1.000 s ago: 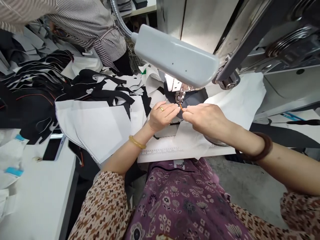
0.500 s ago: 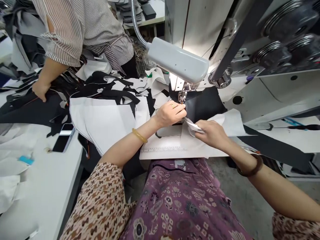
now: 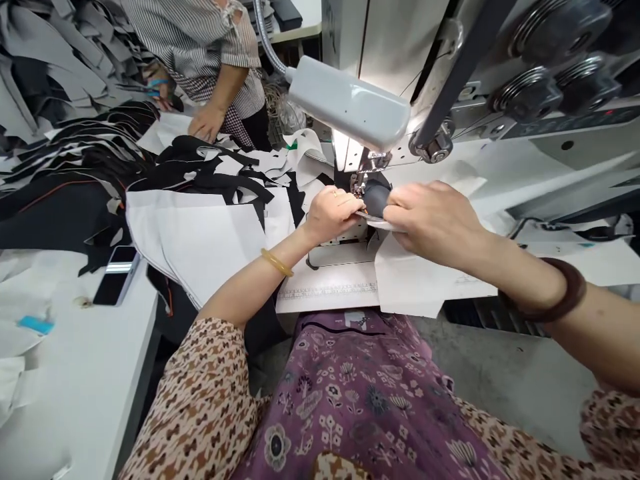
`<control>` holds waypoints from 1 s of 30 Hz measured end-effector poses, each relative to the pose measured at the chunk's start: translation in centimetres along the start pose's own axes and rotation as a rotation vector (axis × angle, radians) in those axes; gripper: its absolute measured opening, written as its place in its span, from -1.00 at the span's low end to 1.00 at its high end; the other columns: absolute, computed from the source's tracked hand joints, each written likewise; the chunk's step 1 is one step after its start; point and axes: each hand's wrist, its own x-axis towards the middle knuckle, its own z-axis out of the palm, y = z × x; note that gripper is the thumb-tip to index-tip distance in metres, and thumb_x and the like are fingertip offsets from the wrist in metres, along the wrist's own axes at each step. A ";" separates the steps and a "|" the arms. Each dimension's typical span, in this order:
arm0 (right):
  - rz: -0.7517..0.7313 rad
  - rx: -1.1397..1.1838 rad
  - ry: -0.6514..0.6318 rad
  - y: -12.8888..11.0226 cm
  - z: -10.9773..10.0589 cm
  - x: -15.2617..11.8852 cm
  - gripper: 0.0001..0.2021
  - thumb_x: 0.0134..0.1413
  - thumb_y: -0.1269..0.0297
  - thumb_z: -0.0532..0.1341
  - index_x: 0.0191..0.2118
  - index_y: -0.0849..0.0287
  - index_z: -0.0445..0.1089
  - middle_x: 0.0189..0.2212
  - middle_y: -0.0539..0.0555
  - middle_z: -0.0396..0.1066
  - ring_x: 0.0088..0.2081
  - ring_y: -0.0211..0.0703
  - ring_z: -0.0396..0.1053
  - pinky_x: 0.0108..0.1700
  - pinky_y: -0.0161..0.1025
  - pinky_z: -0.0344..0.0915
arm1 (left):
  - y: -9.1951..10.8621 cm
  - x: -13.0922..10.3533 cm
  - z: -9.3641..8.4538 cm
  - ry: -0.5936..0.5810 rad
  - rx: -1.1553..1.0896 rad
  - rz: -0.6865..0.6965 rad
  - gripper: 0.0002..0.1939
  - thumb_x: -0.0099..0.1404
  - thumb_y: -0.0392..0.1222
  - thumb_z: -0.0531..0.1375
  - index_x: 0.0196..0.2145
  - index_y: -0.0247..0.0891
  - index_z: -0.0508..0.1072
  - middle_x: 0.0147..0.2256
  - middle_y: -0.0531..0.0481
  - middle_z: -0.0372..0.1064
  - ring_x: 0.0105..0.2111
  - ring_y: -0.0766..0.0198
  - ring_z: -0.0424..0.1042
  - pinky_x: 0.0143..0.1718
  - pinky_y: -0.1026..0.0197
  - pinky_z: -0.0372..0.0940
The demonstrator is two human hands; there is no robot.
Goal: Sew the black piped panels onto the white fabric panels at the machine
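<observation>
Two hands (image 3: 331,213) pinching pale material (image 3: 386,225) by presser foot (image 3: 358,184), lamp (image 3: 350,103) above (partly hiding the machine (image 3: 473,107)), dark scraps (image 3: 220,183) leftward.

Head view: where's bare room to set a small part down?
Side table: bare below the phone, right of the white scraps. Sewing table: narrow strip by the ruler marks, left of the white sheet. Crowded: around presser foot, left hand, right hand; black pieces left of them.

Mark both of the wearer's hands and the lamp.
Left hand (image 3: 331,215): head view, back of the hand.
Right hand (image 3: 436,223): head view, back of the hand.
Lamp (image 3: 350,101): head view, pale housing.
</observation>
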 end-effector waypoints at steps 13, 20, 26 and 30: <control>-0.191 -0.042 0.079 -0.8 2.1 -0.6 -0.76 -0.03 0.64 -0.05 -0.54 0.24 0.22 -0.55 0.01 0.25 -0.51 -0.31 0.07 -0.40 -0.30 -0.12 | 1.2 -2.0 -0.2 0.072 0.056 0.065 -0.77 0.34 -0.33 0.01 -0.23 -0.19 0.45 -0.31 0.03 0.52 -0.26 0.30 0.49 -0.35 0.20 0.21; -0.056 -0.018 -0.017 0.0 1.5 1.1 -0.81 -0.03 0.58 -0.06 -0.51 0.22 0.19 -0.55 0.00 0.24 -0.53 -0.31 0.01 -0.44 -0.31 -0.17 | 0.0 -2.0 0.9 0.081 -0.019 -0.075 -0.71 0.38 -0.27 -0.07 -0.16 -0.17 0.43 -0.38 0.02 0.50 -0.27 0.30 0.46 -0.32 0.17 0.16; 0.102 0.038 -0.165 1.0 1.0 2.2 -0.90 -0.08 0.46 0.03 -0.43 0.18 0.25 -0.48 0.01 0.30 -0.52 -0.32 0.00 -0.46 -0.30 -0.22 | -0.7 -0.9 0.8 0.078 0.031 0.040 -0.70 0.34 -0.06 -0.01 -0.22 -0.26 0.44 -0.46 -0.02 0.42 -0.41 0.27 0.36 -0.38 0.17 0.13; 0.196 0.119 -0.144 1.8 0.4 2.7 -0.90 -0.04 0.34 0.03 -0.43 0.14 0.27 -0.44 -0.03 0.34 -0.51 -0.34 -0.05 -0.49 -0.32 -0.20 | -1.1 0.2 0.3 -0.033 -0.013 0.007 -0.68 0.34 -0.03 -0.01 -0.35 -0.25 0.44 -0.53 0.00 0.31 -0.47 0.27 0.28 -0.43 0.19 0.08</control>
